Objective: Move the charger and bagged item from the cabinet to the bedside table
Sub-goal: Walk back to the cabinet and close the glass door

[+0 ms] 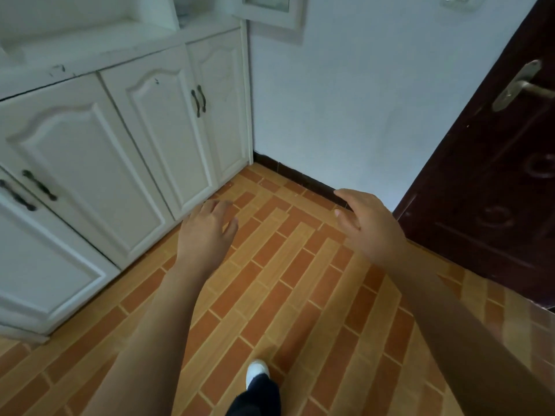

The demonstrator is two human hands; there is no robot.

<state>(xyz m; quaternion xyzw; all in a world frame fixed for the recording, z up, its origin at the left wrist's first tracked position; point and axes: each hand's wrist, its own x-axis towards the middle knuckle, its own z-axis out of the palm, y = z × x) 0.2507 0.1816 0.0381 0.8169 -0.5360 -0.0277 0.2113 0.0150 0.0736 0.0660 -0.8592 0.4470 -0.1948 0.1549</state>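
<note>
**Approach to cabinet, both hands empty**

The person stood on the orange-and-tan brick-pattern tiled floor point(300, 280), facing the corner beside the white panelled wooden cabinet point(90, 163). All lower cabinet doors were shut; the black metal pull handles point(198, 100) sat untouched.

Left hand point(207, 232): palm down, fingers loosely apart, holding nothing, low in front of the cabinet. Right hand point(369, 226): open, fingers relaxed and slightly spread, also empty, near the dark brown wooden door point(480, 175).

Judged step: the fetch had not begun. Neither charger nor bagged item was in view, so their look could not be recorded; they may lie on the cabinet's upper shelf point(120, 34), which is blurred, or behind a door. The bedside table was not visible either.

Next move likely calls for locating both items, possibly by opening a door.
</note>
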